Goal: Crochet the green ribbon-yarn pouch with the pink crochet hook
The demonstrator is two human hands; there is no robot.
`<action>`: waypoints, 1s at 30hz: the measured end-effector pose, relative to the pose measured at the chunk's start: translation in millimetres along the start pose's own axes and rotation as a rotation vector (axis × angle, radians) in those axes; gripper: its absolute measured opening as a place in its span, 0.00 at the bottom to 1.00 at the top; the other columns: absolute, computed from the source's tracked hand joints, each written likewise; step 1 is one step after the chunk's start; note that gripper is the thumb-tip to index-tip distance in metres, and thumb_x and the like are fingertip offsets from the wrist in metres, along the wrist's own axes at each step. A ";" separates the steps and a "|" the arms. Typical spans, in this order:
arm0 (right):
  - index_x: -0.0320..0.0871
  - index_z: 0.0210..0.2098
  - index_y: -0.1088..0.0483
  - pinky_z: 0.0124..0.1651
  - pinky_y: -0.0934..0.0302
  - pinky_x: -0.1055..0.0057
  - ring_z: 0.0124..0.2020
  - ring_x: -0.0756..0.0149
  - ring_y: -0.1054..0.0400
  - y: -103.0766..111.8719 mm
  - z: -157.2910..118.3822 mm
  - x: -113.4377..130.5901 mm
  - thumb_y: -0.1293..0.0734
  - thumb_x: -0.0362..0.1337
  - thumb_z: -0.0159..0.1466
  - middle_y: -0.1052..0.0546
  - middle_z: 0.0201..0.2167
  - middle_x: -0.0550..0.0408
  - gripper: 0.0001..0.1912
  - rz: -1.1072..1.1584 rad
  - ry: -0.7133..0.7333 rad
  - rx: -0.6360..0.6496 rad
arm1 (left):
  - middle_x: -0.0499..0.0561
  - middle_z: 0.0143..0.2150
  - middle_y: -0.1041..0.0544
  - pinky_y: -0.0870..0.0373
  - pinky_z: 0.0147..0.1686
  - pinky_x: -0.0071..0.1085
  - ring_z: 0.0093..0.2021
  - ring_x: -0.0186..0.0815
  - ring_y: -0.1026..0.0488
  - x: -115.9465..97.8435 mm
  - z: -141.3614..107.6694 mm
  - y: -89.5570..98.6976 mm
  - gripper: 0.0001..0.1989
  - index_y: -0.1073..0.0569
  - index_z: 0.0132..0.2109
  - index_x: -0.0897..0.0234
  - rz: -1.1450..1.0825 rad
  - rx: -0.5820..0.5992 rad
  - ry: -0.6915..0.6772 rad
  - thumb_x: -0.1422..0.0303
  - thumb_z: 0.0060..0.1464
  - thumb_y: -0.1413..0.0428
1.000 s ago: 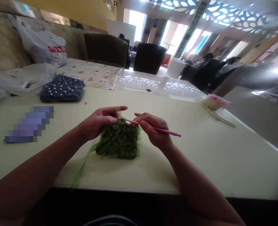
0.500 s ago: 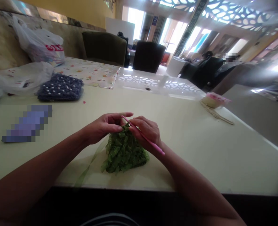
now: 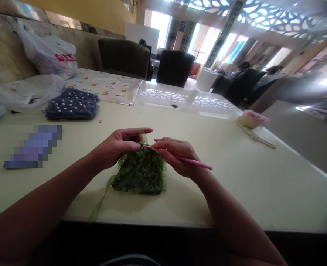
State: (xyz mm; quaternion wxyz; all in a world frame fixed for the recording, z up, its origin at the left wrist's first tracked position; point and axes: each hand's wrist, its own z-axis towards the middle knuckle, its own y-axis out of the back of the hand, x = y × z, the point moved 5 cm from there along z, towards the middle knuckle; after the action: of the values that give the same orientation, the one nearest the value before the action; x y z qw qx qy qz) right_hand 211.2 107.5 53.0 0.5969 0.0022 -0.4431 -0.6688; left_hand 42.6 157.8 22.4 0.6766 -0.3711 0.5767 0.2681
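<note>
Pinches the green piece (image 3: 141,175) by its top edge between thumb and fingers of the left hand (image 3: 117,147), with the index finger stretched out above and a sheer strip looped over it. Grips the pink hook (image 3: 196,162) in the closed fingers of the right hand (image 3: 180,153), its tip touching that same top edge and its handle slanting out to the right. Keeps the green piece low and central, over the near part of the tabletop (image 3: 235,177), between the forearms; covers its upper corners partly with the fingers. Trails a green ribbon (image 3: 100,202) from its left side down to the near edge, close to the left forearm. Has to the left, beyond that forearm, a pixelated slab (image 3: 34,146), too masked to identify. Shows farther back a navy bundle (image 3: 73,105) with white beads, just beside a crumpled thin bag (image 3: 41,91), with a red ring (image 3: 100,121) near its right corner. Displays behind these a printed bag (image 3: 54,55) and a floral cloth (image 3: 110,87). Includes at the far right edge a pink-topped bowl (image 3: 252,120) with a pale cord (image 3: 259,139) beside it. Reveals beyond the tabletop dark chairs (image 3: 124,55) and seated people (image 3: 272,71), blurred.
</note>
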 end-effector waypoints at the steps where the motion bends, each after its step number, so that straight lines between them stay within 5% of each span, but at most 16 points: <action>1: 0.42 0.42 0.28 0.43 0.33 0.70 0.39 0.68 0.28 -0.6 0.2 0.5 0.41 0.33 0.70 0.23 0.37 0.52 0.09 -0.023 0.007 0.014 | 0.48 0.34 0.28 0.34 0.36 0.26 0.34 0.31 0.31 -0.6 -0.4 -0.1 0.24 0.24 0.54 0.61 0.017 -0.012 -0.017 0.74 0.47 0.39; 7: 0.41 0.41 0.30 0.38 0.35 0.71 0.34 0.69 0.31 -9.8 0.8 -1.1 0.42 0.32 0.70 0.25 0.35 0.52 0.09 -0.144 0.028 -0.018 | 0.47 0.36 0.28 0.35 0.34 0.25 0.32 0.29 0.34 -5.6 -3.4 0.9 0.25 0.25 0.57 0.58 0.245 -0.148 -0.116 0.74 0.50 0.40; 14: 0.40 0.40 0.31 0.38 0.37 0.74 0.33 0.71 0.31 -11.3 0.6 -2.9 0.43 0.32 0.70 0.26 0.34 0.52 0.09 -0.150 0.018 -0.064 | 0.46 0.37 0.30 0.35 0.34 0.25 0.32 0.28 0.34 -3.5 -1.7 2.5 0.26 0.27 0.58 0.57 0.286 -0.154 -0.111 0.73 0.51 0.42; 20: 0.41 0.31 0.35 0.31 0.47 0.73 0.26 0.71 0.39 -31.2 -1.8 -7.1 0.43 0.33 0.70 0.30 0.27 0.56 0.11 -0.598 0.036 -0.099 | 0.47 0.37 0.27 0.34 0.47 0.31 0.38 0.32 0.31 -5.9 -5.9 -5.6 0.27 0.28 0.60 0.60 0.606 -0.278 -0.247 0.74 0.52 0.43; 25: 0.43 0.26 0.39 0.29 0.55 0.70 0.23 0.69 0.48 -47.0 -8.9 -4.8 0.42 0.29 0.68 0.36 0.22 0.58 0.13 -0.963 0.142 -0.261 | 0.45 0.34 0.27 0.34 0.47 0.30 0.38 0.31 0.30 18.0 -3.8 -11.8 0.31 0.31 0.61 0.63 0.172 -0.301 -0.122 0.73 0.49 0.39; 30: 0.43 0.30 0.37 0.29 0.50 0.70 0.23 0.69 0.45 -39.6 -15.9 -2.5 0.39 0.32 0.68 0.36 0.21 0.59 0.09 -0.914 0.276 -0.333 | 0.46 0.33 0.25 0.31 0.42 0.26 0.35 0.29 0.28 32.6 1.1 -19.9 0.26 0.25 0.54 0.67 -0.298 -0.137 0.153 0.76 0.45 0.36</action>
State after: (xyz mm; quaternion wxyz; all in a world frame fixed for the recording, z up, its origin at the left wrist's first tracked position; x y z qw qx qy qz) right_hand 188.8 96.0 18.4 0.2885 0.1892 -0.2013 -0.9168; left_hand 65.2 145.0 -5.7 0.6362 -0.5169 0.5454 0.1747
